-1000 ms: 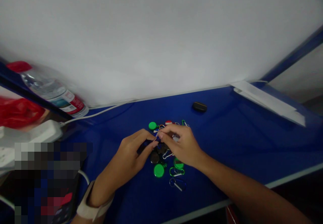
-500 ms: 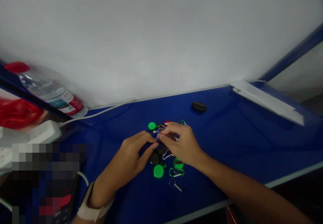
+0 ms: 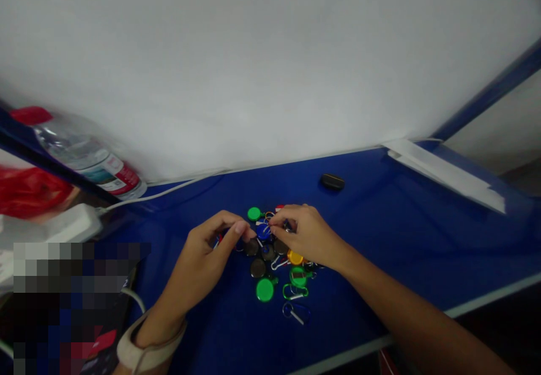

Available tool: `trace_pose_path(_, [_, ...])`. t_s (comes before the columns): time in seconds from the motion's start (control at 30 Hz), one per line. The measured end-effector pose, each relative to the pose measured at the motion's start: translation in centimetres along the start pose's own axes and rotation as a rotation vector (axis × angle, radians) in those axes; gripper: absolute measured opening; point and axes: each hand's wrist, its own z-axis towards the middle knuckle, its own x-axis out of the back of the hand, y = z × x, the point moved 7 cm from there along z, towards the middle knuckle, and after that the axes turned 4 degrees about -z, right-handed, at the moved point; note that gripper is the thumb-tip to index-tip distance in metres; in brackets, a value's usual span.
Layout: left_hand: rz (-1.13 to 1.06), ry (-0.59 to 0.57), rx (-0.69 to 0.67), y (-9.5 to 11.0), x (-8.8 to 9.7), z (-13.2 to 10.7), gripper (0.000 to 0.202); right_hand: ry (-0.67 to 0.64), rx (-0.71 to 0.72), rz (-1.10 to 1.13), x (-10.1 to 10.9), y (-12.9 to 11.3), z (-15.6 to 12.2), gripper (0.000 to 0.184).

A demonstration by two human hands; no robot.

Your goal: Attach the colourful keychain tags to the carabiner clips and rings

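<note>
A heap of small round tags and wire clips (image 3: 270,257) lies on the blue tabletop (image 3: 380,240): green, dark, orange, red and blue ones. My left hand (image 3: 207,259) hovers at the heap's left side, thumb and forefinger pinched near a dark tag; what they grip is too small to name. My right hand (image 3: 306,234) rests on the heap's right side, its fingertips pinched on a blue tag (image 3: 262,230). A green tag (image 3: 265,289) and a green clip (image 3: 295,291) lie nearest me.
A small black oval object (image 3: 332,182) sits behind the heap. A water bottle with a red cap (image 3: 84,158) lies at the left, by a white cable (image 3: 169,189) and a white power strip (image 3: 63,226). A white strip (image 3: 448,172) lies at the right. White wall behind.
My hands have drawn slightly apart; the left one shifted left. A blue tag and an orange tag now show between and under the fingers.
</note>
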Motion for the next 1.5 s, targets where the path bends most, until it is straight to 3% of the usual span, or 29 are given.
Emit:
trace_pose_path(0.17, [-0.201, 0.043, 0.097, -1.1, -0.4, 0.0, 0.03, 0.054, 0.152, 0.111, 0.3, -2.1, -0.7, 0.011])
trace_pose_path(0.3, [-0.31, 0.085, 0.14, -2.5, -0.6, -0.3, 0.032, -0.022, 0.232, 0.268, -1.1, -4.0, -1.5, 0.017])
trace_pose_path(0.47, [-0.417, 0.102, 0.188, -3.1, -1.0, -0.8, 0.033, 0.017, 0.168, 0.305, -2.3, -4.2, -2.1, 0.032])
trace_pose_path(0.7, [-0.499, 0.13, 0.216, -3.0, -1.3, -0.8, 0.035, 0.089, 0.206, 0.304, -2.2, -4.4, -2.5, 0.011])
trace_pose_path(0.97, [-0.43, 0.21, 0.253, -3.8, -0.7, -0.3, 0.032, 0.034, 0.053, 0.378, -2.2, -3.2, -2.0, 0.008])
trace_pose_path(1.17, [-0.415, 0.052, 0.25, -3.3, -1.3, 0.2, 0.029, 0.05, 0.0, 0.519, -1.6, -2.0, -1.3, 0.015])
trace_pose_path(1.4, [-0.561, -0.308, 0.226, -2.1, -3.5, -0.6, 0.029, 0.09, -0.013, 0.543, -0.8, -1.5, -1.1, 0.015])
trace_pose_path(1.5, [-0.604, -0.354, 0.262, -2.3, -3.9, -0.9, 0.033, 0.092, -0.006, 0.552, -0.7, -1.4, -1.2, 0.015])
